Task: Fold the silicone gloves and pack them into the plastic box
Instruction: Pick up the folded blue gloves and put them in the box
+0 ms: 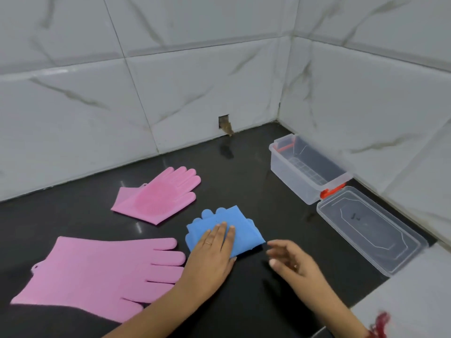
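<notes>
Folding step in hand. Left hand (213,252) lies flat, fingers extended, pressing down on the folded blue silicone glove (228,228) near the counter's middle; it pins rather than grips. Right hand (290,261) hovers just beside the blue glove's right edge, fingers loosely spread, holding nothing

Two pink silicone gloves lie unfolded: the large near pink glove (97,272) to the left, fingers pointing right, touching or almost touching the left wrist; the far pink glove with bristled palm (158,196) beyond it, cuff corner turned over

Clear rectangular plastic box with orange clasps (308,168) stands open and seemingly empty by the right wall, well apart from the gloves; its clear lid (371,228) lies just beside it, nearer the camera

Judgement: blue glove looks ready to lift; next move calls for pinching the fold closed so springy silicone stays folded, then carrying it right into the box

Surface: glossy black stone counter (244,167), reflective. White marble-veined wall tiles (170,81) meet in a corner; small square hole in the tile (224,123) at counter level
</notes>
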